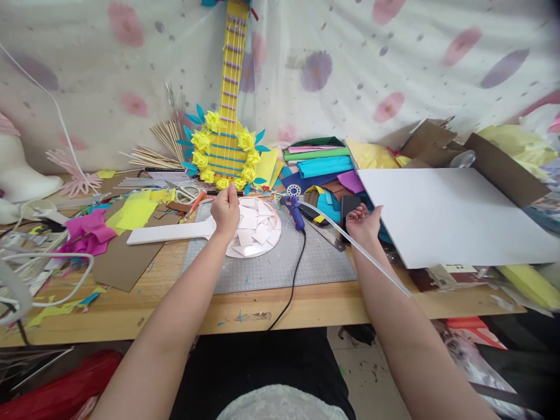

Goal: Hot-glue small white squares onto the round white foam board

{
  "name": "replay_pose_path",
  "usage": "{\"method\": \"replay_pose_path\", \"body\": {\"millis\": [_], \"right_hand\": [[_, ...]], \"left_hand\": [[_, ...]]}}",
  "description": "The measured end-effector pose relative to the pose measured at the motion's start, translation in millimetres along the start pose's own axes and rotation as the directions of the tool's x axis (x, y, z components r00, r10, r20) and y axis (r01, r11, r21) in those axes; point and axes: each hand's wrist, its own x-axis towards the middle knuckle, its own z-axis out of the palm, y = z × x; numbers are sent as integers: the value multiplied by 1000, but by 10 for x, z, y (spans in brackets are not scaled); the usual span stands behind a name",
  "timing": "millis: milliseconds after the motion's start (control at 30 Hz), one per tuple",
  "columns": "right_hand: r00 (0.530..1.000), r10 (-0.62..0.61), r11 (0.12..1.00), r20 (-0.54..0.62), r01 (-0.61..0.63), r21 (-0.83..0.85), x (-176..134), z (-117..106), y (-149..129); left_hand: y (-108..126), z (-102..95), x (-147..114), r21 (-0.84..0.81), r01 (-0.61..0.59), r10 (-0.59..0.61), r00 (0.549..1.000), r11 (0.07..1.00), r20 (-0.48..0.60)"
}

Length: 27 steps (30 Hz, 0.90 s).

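Note:
My left hand [225,211] is closed, its thumb raised, over the neck end of a white banjo-shaped foam board [168,233]. Whatever its fingers hold, if anything, is hidden. White scraps [249,219] lie scattered across the board's round part. Palm up, my right hand [364,223] is open with loosely curled fingers, between a dark phone [350,207] and the edge of a large white sheet [455,219]. A purple glue gun [293,211] lies between my hands. Its long clear glue stick [341,229] extends across my right forearm.
A yellow paper guitar [227,149] with yellow flowers leans at the back. Folded coloured sheets [324,166] are piled right of it. Scissors [188,192] and wooden sticks [161,149] lie left. Under the white board is a grey cutting mat [319,268]; a black cord [294,280] crosses it.

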Motion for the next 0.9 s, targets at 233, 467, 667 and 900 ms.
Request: {"method": "replay_pose_path", "body": {"millis": [233,467,667,900], "right_hand": [[987,-127,992,-100,127,-5,39,75,-80],[946,-276,938,172,304,-166,-168,220,168],[842,-211,817,496,430,-383,-372,214,351],[742,42,649,669,490,-583,-318,244,337]], "left_hand": [[30,0,-47,-24,-5,6,999,1000,52],[183,98,-69,-149,9,8,993,989,114],[527,615,35,-378,379,-199,878,844,435],[753,974,63,-503,830,-380,557,239,738]]}}
